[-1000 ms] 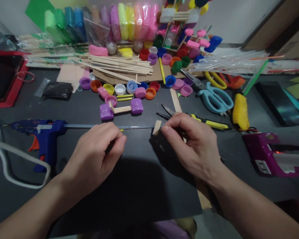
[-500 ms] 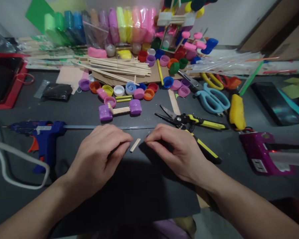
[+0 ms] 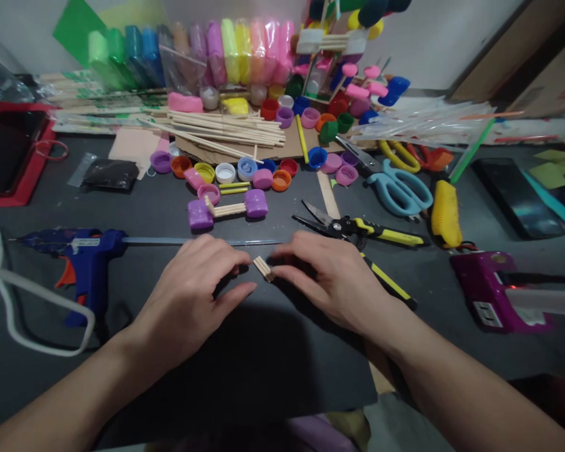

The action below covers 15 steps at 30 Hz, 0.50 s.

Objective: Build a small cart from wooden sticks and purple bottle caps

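Observation:
A small bundle of short wooden sticks (image 3: 263, 269), side by side, is between my hands just above the dark tabletop's middle. My right hand (image 3: 332, 276) has its thumb against the bundle's right end, index finger curled close above it. On the other side my left hand (image 3: 195, 279) is loosely open, thumb and index finger apart, index tip near the bundle's left edge. Beyond them lies a piece of joined sticks (image 3: 228, 209) with purple clay blocks (image 3: 255, 203) at its ends. A clear glue stick (image 3: 155, 240) runs behind my left hand from the blue glue gun (image 3: 87, 251).
Pliers (image 3: 381, 232) lie open beside my right hand, with blue scissors (image 3: 400, 188) behind. Bottle caps (image 3: 225, 172), wooden sticks (image 3: 226, 129) and clay packs (image 3: 228, 50) line the back. A white cable (image 3: 37, 295) loops at left; a purple power unit (image 3: 494, 289) sits right.
The short stick bundle has turned and now shows its broad face, nearer my right fingertips. My left thumb and index finger have spread apart.

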Motion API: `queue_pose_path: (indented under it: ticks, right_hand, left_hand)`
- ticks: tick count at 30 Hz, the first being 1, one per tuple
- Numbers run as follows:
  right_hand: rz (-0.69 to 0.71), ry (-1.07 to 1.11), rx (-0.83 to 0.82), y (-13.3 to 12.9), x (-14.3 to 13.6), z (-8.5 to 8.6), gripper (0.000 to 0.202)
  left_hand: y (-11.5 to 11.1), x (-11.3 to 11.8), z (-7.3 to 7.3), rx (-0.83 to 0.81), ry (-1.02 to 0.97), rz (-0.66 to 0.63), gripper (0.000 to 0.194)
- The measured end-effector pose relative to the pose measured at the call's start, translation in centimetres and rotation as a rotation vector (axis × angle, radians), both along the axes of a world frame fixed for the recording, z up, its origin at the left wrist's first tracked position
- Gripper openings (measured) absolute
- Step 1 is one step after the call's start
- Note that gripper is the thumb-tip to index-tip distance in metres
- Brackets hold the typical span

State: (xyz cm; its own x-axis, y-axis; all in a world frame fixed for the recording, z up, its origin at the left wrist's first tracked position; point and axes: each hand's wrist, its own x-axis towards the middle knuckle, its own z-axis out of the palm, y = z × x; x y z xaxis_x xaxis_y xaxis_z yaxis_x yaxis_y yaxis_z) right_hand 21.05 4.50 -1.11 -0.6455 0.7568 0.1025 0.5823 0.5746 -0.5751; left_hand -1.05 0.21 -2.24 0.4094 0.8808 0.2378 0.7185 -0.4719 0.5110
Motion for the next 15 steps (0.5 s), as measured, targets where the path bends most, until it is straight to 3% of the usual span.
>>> queue_pose_path:
  ticks: [3, 6, 15]
  right_hand:
    - [0.125, -0.100, 0.011, 0.4, 0.0, 0.1, 0.039]
    - [0.198, -0.146, 0.059, 0.8, -0.2, -0.2, 0.032]
    - [0.245, -0.111, 0.162, 1.4, -0.6, -0.9, 0.027]
  left_hand:
    - [0.1, 0.1, -0.1, 0.021, -0.005, -0.003, 0.014]
    - [0.0, 0.0, 0.0, 0.024, -0.012, 0.001, 0.013]
    - [-0.2, 0.0, 0.2, 0.034, -0.041, 0.013, 0.011]
